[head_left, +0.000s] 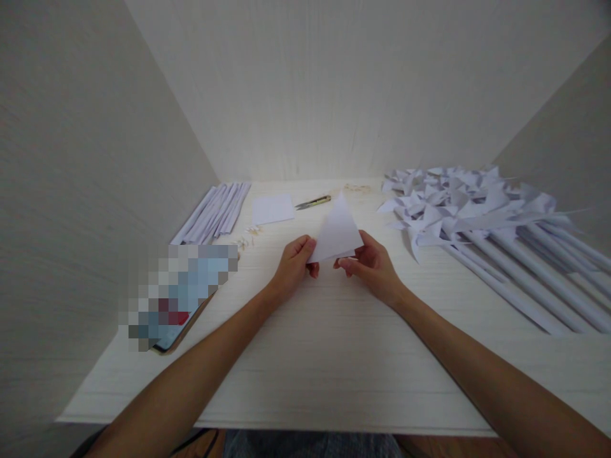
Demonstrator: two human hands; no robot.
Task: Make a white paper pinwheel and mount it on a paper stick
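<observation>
The phone [179, 289] at the left edge of the table [334, 369] was pixelated, so its screen could not be read. The pinwheel sticks [534, 267] ran out of view at the right. Small pale bits [248, 238] near the paper strips [214, 213] were too small to identify.

Both forearms reached forward over the table. The left hand [293, 264] pinched the lower left corner of the folded paper [337, 234], thumb against fingers. The right hand [370, 264] clamped the lower right corner likewise.

The folded paper was white and triangular, point up, held above mid-table. A paper square [273, 208] and snips [312, 202] lay behind it.
</observation>
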